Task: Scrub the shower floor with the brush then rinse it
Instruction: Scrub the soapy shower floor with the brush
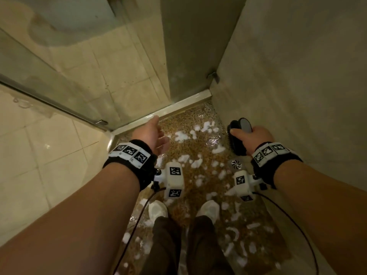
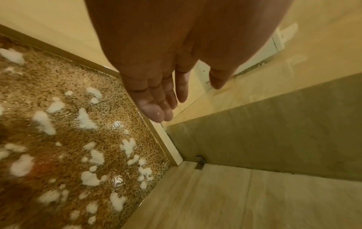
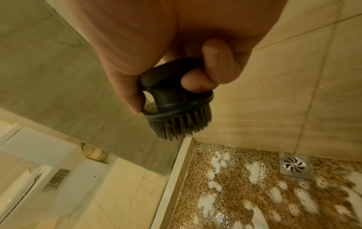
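My right hand grips a round black scrub brush by its knob handle, high above the floor near the right wall. In the right wrist view the brush has its bristles pointing down and my fingers curl round the handle. The speckled brown shower floor is wet and dotted with white foam patches. My left hand hangs open over the floor's left side, holding nothing. In the left wrist view its fingers are straight and wet.
A metal floor drain sits by the right wall. A raised threshold and glass panels bound the shower on the far and left sides. A tiled wall stands close on the right. My white shoes stand on the wet floor.
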`<state>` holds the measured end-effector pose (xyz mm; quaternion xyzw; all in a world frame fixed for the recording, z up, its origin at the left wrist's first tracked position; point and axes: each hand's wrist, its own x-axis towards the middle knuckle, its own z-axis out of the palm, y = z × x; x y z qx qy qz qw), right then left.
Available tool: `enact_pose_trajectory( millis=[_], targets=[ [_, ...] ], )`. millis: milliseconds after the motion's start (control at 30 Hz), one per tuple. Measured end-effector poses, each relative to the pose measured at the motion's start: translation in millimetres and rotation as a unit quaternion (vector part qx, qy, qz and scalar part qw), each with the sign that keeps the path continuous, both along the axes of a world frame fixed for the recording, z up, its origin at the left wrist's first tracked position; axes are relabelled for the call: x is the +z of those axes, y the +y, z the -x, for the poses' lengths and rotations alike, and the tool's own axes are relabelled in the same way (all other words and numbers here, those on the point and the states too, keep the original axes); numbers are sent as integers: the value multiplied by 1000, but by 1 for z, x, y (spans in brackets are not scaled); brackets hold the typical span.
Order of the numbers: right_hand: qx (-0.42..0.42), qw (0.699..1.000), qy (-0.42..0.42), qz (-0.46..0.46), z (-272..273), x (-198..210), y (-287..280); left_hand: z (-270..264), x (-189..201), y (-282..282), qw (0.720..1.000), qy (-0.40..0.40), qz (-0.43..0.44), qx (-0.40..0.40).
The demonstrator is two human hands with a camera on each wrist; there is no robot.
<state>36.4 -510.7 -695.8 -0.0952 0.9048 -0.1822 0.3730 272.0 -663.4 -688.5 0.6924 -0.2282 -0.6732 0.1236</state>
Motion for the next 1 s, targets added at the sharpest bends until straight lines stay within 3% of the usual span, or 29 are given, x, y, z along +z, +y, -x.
enact_pose_trajectory(
  millis=[300,600,800,867,1000],
  targets=[
    [11,999,42,30,26,-116,-43,26,-127,-36,999,4,35,-3],
    [0,1000,16,-11,37,-303,-5,31,-322,-3,998,-42,52,-11],
    [-9,999,1,-39,31,-423,19,26,-439,31,988,-98,35,-113],
    [5,999,1,-50,31,-451,19,30,-477,27,992,-100,2,-77],
    [-15,999,-2,-38,43,-499,9,53,-512,19,963,-200,76,-164]
  ],
)
